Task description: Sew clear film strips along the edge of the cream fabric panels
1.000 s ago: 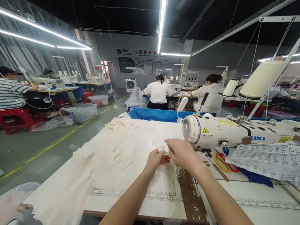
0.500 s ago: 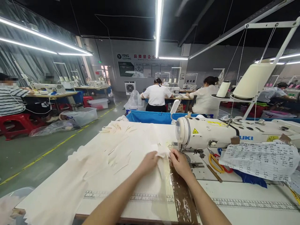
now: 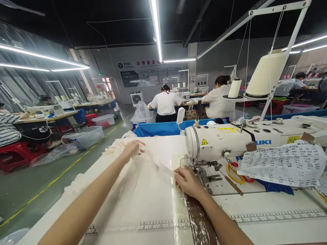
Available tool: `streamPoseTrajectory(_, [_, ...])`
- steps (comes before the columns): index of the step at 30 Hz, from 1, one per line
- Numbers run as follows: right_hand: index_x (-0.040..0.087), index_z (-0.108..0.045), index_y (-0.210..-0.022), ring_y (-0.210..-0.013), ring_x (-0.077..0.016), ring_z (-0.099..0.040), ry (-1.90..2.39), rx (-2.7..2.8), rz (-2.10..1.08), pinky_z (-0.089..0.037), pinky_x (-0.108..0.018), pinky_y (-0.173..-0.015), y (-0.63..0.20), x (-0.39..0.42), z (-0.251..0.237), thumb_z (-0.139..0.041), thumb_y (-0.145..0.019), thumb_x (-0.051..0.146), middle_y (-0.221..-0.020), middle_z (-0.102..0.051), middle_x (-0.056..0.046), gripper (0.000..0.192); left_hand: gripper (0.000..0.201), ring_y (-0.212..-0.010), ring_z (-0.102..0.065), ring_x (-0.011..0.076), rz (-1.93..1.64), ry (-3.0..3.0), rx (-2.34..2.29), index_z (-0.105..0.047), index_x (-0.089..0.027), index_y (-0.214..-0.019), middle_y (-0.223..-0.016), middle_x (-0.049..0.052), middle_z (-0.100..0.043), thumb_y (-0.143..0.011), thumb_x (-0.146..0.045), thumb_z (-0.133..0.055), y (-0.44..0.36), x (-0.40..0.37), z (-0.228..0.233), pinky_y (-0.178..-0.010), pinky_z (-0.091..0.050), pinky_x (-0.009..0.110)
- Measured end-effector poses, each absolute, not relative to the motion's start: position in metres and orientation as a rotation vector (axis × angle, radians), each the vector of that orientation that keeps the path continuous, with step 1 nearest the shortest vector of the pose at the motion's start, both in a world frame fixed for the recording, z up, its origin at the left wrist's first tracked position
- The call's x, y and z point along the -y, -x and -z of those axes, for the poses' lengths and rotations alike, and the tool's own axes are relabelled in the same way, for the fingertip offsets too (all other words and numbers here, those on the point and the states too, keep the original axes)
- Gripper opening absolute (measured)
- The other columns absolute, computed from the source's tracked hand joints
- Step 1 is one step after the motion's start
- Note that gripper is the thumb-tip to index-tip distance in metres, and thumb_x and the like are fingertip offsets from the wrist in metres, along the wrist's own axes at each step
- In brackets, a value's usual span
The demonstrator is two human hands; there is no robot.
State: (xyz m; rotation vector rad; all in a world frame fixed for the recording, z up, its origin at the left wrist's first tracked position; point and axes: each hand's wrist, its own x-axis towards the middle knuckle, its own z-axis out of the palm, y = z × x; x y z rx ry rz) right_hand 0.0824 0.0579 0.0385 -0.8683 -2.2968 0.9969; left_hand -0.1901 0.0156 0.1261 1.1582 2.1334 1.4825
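Note:
A strip of pale cream fabric [image 3: 163,166] stretches between my two hands over the white table. Its far left end is in my left hand [image 3: 133,149], closed on it, slightly blurred by motion. My right hand [image 3: 187,182] pinches the other end beside the needle area of the white sewing machine [image 3: 217,141]. More cream fabric [image 3: 114,183] hangs and lies below my left forearm, some of it smeared by movement.
Scissors with yellow and red handles [image 3: 234,173], a wooden-handled tool [image 3: 233,185] and a handwritten paper sheet [image 3: 282,165] lie by the machine. Large thread cones [image 3: 265,75] stand at right. A blue cloth bin [image 3: 158,129] sits behind the table; co-workers sit beyond.
My left hand has swung left and away from me, drawing the fabric out into a strip. My right hand has come slightly left and nearer. The camera view has turned a little right.

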Motion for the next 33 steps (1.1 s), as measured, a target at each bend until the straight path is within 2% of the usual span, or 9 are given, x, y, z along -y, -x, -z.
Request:
streamPoseTrajectory(3, [0.017,-0.066,-0.086,-0.061,-0.0131,-0.061,0.889,2.328,-1.002,-0.044,-0.026,-0.058,-0.083,-0.057,-0.037,-0.053,-0.094,0.029,-0.072,-0.067,0.002,0.019,0.02,-0.057,-0.057,0.0169,-1.381,-1.264,-1.977,-0.047,-0.018,-0.058,-0.062,0.004,-0.059,-0.073,-0.03,-0.041,0.162,-0.014,-0.102,-0.055,-0.047,0.029])
streamPoseTrajectory(6, [0.017,-0.068,-0.095,-0.06,-0.0151,-0.061,0.918,2.369,-0.938,-0.041,-0.027,-0.056,-0.08,-0.057,-0.035,-0.054,-0.093,0.033,-0.069,-0.068,0.001,0.021,0.014,-0.048,-0.047,0.014,-1.333,-1.36,-1.926,-0.036,-0.022,-0.06,-0.054,-0.001,-0.047,-0.069,-0.03,-0.029,0.149,-0.003,-0.091,-0.055,-0.045,0.028])
streamPoseTrajectory(9, [0.019,-0.068,-0.103,-0.067,-0.0162,-0.063,0.894,2.406,-0.85,-0.042,-0.029,-0.061,-0.075,-0.058,-0.033,-0.05,-0.096,0.032,-0.073,-0.069,0.0,0.023,0.017,-0.05,-0.046,0.0156,-1.213,-1.482,-1.967,-0.044,-0.022,-0.069,-0.056,-0.002,-0.044,-0.069,-0.029,-0.029,0.149,0.011,-0.089,-0.055,-0.043,0.028])
streamPoseTrajectory(14, [0.017,-0.065,-0.087,-0.067,-0.0144,-0.059,0.935,2.413,-0.707,-0.042,-0.028,-0.063,-0.073,-0.059,-0.03,-0.046,-0.099,0.025,-0.074,-0.065,0.001,0.023,0.02,-0.083,-0.06,0.0244,-0.765,-1.783,-2.233,-0.055,-0.02,-0.09,-0.099,0.008,-0.061,-0.072,-0.029,-0.05,0.148,0.026,-0.071,-0.076,-0.045,0.034])
streamPoseTrajectory(17, [0.016,-0.062,-0.087,-0.062,-0.0133,-0.056,0.978,2.405,-0.632,-0.04,-0.027,-0.059,-0.074,-0.056,-0.03,-0.043,-0.1,0.023,-0.071,-0.061,0.003,0.024,0.006,-0.072,-0.061,0.0253,-0.519,-1.811,-2.338,-0.049,-0.021,-0.073,-0.079,0.007,-0.061,-0.076,-0.026,-0.052,0.14,0.023,-0.052,-0.073,-0.043,0.034])
streamPoseTrajectory(20, [0.017,-0.061,-0.085,-0.061,-0.0122,-0.055,0.926,2.455,-0.593,-0.038,-0.025,-0.056,-0.078,-0.055,-0.031,-0.045,-0.099,0.021,-0.07,-0.06,0.004,0.022,0.013,-0.068,-0.062,0.0255,-0.352,-1.808,-2.402,-0.049,-0.022,-0.069,-0.061,0.003,-0.057,-0.08,-0.027,-0.053,0.138,0.018,-0.045,-0.072,-0.042,0.033])
streamPoseTrajectory(27, [0.017,-0.061,-0.079,-0.048,-0.0117,-0.048,0.881,2.497,-0.494,-0.035,-0.025,-0.05,-0.09,-0.058,-0.027,-0.045,-0.098,0.019,-0.056,-0.053,0.006,0.025,0.026,-0.086,-0.064,0.032,-0.137,-1.546,-2.826,-0.059,-0.017,-0.088,-0.085,0.016,-0.069,-0.089,-0.036,-0.041,0.216,0.035,-0.112,-0.073,-0.044,0.036])
streamPoseTrajectory(31, [0.016,-0.065,-0.108,-0.083,-0.0211,-0.065,0.786,2.466,-0.489,-0.05,-0.034,-0.073,-0.074,-0.048,-0.03,-0.043,-0.096,0.016,-0.09,-0.071,-0.007,0.025,0.041,-0.095,-0.064,0.0364,0.043,-1.565,-2.87,-0.06,-0.012,-0.105,-0.103,0.023,-0.068,-0.095,-0.031,-0.025,0.239,0.04,-0.125,-0.078,-0.047,0.046])
streamPoseTrajectory(33, [0.009,-0.058,-0.125,-0.11,-0.0291,-0.057,0.759,2.439,-0.465,-0.045,-0.045,-0.095,-0.07,-0.038,-0.034,-0.044,-0.092,0.01,-0.115,-0.066,-0.016,0.036,0.037,-0.103,-0.063,0.0366,0.121,-1.665,-2.786,-0.059,-0.011,-0.113,-0.109,0.021,-0.067,-0.092,-0.029,-0.036,0.229,0.037,-0.114,-0.084,-0.047,0.049])
